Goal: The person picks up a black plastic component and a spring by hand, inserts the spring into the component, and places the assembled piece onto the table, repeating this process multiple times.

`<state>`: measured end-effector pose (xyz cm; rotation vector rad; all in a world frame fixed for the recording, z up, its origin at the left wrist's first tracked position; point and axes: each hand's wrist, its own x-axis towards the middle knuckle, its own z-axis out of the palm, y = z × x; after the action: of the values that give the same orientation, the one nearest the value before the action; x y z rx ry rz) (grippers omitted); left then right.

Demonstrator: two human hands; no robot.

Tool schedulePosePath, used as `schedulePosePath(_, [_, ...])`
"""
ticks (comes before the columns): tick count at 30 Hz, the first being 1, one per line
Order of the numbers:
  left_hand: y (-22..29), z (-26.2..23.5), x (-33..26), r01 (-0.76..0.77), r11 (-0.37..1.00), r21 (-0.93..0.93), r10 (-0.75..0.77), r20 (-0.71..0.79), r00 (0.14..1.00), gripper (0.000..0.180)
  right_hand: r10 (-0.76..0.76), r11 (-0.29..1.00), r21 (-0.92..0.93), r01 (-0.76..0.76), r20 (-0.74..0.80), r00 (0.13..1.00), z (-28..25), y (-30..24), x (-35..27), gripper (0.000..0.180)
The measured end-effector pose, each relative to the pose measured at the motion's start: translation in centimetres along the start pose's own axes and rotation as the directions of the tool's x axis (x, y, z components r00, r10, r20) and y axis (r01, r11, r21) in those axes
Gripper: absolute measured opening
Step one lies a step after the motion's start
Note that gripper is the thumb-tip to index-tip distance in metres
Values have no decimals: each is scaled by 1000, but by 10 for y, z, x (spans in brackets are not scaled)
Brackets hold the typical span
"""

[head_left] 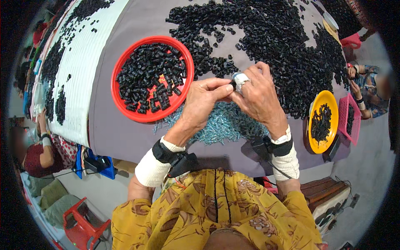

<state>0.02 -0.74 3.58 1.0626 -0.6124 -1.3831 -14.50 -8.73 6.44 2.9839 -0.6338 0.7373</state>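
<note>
My left hand (199,102) pinches a small black plastic cap (233,84) between thumb and fingertips, above the table. Close against it, my right hand (259,93) has its fingers curled and pressed to the same cap; a white wrap covers one of its fingers. Fingers hide most of the cap. Just beneath both hands lies a heap of small shiny bluish pieces (216,127) that look like springs. To the left of my left hand stands a red round tray (114,89) holding many black caps. A large spread of loose black caps (275,37) covers the table beyond my hands.
At right, a yellow oval tray (312,137) with small dark pieces stands beside a pink basket (346,135). One person's hands (354,83) work at the right edge; another person (43,152) sits at left by a white ribbed surface (79,71). A red chair (81,223) stands lower left.
</note>
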Motion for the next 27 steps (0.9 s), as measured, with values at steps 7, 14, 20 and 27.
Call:
schedulePosePath(7, [-5, -7, -1, 89, 996, -5, -88, 58, 994, 18, 26, 993, 117, -21, -43, 999, -1, 1, -6, 31])
schedulePosePath(14, [-4, -2, -3, 62, 998, -2, -62, 63, 996, 19, 70, 984, 169, -57, -69, 995, 4, 3, -14, 30])
schedulePosePath(20, [-4, 0, -2, 108, 994, -5, -108, 30, 994, 29, 98, 953, 294, -70, -80, 992, 7, 9, -19, 27])
schedulePosePath(27, [-12, 5, -5, 142, 986, 87, -154, 160, 975, 27, 56, 945, 328, -10, -133, 990, 10, 11, -25, 26])
